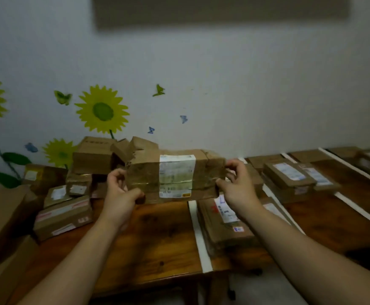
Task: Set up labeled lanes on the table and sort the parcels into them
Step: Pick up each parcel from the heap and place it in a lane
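- Holding a long brown parcel [175,176] up above the table [157,243], the person has one hand at each end.
- The left hand [122,190] grips the left end, with its fingers and thumb curled round the edge.
- The right hand [234,186] pinches the right end between its fingers and thumb.
- The parcel is made of cardboard. It is wrapped in shiny clear tape and has a white label [177,175] round its middle.
- The cardboard looks crumpled and dented, so it may bend a bit. The tape may be slippery, so holding both ends seems the safe way.
- It looks light enough to lift, but I cannot tell for sure.
- White strips [198,234] on the dark wooden table mark the lanes. Flat parcels [223,225] lie in the lanes on the right.
- A pile of brown boxes [91,155] sits on the left, by the wall.
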`<state>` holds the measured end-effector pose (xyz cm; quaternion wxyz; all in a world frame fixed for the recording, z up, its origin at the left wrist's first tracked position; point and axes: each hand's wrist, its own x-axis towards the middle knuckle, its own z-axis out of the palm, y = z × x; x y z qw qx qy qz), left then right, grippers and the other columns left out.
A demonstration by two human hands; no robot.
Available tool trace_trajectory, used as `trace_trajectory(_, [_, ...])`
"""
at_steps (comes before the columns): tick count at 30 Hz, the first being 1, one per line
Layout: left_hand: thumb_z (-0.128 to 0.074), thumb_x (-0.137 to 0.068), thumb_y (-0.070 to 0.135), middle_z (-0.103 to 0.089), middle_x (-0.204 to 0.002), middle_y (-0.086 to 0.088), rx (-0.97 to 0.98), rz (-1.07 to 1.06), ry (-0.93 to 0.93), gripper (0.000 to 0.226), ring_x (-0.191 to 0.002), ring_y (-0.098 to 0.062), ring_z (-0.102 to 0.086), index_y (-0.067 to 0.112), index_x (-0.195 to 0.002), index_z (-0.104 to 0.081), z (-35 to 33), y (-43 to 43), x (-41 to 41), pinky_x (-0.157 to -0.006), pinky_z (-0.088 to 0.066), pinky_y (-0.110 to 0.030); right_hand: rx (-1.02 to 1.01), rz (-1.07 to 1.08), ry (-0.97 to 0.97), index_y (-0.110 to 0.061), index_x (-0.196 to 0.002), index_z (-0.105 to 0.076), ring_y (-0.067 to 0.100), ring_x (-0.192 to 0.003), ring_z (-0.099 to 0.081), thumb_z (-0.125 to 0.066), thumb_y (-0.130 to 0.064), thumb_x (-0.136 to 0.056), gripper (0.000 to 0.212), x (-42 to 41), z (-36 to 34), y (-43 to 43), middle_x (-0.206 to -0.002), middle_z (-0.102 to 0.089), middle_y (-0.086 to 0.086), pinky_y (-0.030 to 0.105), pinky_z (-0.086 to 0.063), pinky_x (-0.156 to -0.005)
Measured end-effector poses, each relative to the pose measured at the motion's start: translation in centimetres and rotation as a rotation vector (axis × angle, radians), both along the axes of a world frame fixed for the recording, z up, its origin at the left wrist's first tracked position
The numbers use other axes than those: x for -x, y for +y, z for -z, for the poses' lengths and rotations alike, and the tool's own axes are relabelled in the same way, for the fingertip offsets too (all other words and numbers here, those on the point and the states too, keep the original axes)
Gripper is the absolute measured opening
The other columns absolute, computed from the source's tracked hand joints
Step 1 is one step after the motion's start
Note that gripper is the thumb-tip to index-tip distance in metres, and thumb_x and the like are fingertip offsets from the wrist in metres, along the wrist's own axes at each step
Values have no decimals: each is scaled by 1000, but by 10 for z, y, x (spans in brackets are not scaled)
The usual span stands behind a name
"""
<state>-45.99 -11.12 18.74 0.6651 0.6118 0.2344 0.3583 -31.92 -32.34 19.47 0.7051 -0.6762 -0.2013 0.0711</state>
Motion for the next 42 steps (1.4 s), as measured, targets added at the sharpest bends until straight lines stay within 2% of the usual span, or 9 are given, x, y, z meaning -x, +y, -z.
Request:
trace_trajectory(4, [-51,-79,-21,-52,-105,7,-1,152,42,63,-91,-8,-56,25,-117,-35,7,-29,-21,-58,-50,-17,66,113,55,-37,-103,-48,8,-112,-54,-59,5,-86,47,8,12,-43,-114,-58,-10,25,-54,-83])
trace_trajectory(6, [-56,-82,-13,-51,-107,10,1,230,74,59,-90,-7,-57,27,-122,-39,14,-49,-32,-54,-51,-13,164,148,46,-34,-127,-43,5,-116,-46,-62,3,-85,60,12,18,-67,-126,-51,-11,24,-48,-91])
trace_trajectory(9, [-61,-86,1,-53,-111,6,-49,362,197,54,-88,-8,-59,25,-130,-40,27,-86,-50,-52,-51,-14,250,146,81,-35,-146,-24,10,-129,-38,-63,3,-82,84,18,30,-106,-143,-41,-7,39,-39,-107])
trace_trajectory(14, [-63,-87,21,-54,-112,10,-77,574,414,64,-90,-12,-62,30,-141,-29,45,-156,-77,-64,-55,-25,265,263,159,-54,-125,-39,19,-130,-41,-65,-7,-83,69,16,54,-178,-128,-49,-12,48,-42,-103])
trace_trajectory(19, [-63,-87,32,-44,-139,-1,-256,644,534,67,-120,-24,-48,33,-143,-26,55,-238,-123,-101,-43,-47,356,447,220,-38,-142,-30,25,-120,-45,-68,-13,-81,77,-17,69,-263,-137,-36,-5,42,-49,-91])
trace_trajectory(27, [-62,-89,29,-47,-138,-5,-213,751,639,66,-118,-24,-51,25,-144,-27,78,-381,-203,-101,-44,-40,345,418,245,-46,-122,-43,16,-108,-53,-66,-19,-86,51,-96,82,-407,-116,-51,-13,50,-51,-93])
trace_trajectory(29, [-61,-89,27,-48,-137,-5,-158,746,667,62,-117,-24,-52,24,-143,-30,86,-398,-218,-99,-45,-38,400,378,246,-42,-131,-42,16,-111,-51,-64,-11,-87,58,-115,87,-422,-128,-50,-7,44,-51,-94])
trace_trajectory(34, [-60,-90,26,-52,-120,4,-117,721,744,56,-101,-15,-54,23,-140,-34,105,-408,-260,-83,-49,-28,594,286,237,-29,-143,-34,27,-127,-45,-61,-8,-89,64,-170,105,-434,-144,-39,3,39,-49,-92])
trace_trajectory(42, [-57,-91,28,-54,-130,-4,-56,704,852,48,-108,-19,-54,23,-135,-39,154,-397,-343,-96,-44,-35,781,216,206,-16,-134,-44,23,-124,-47,-50,-26,-97,39,-274,148,-413,-137,-49,8,35,-40,-103])
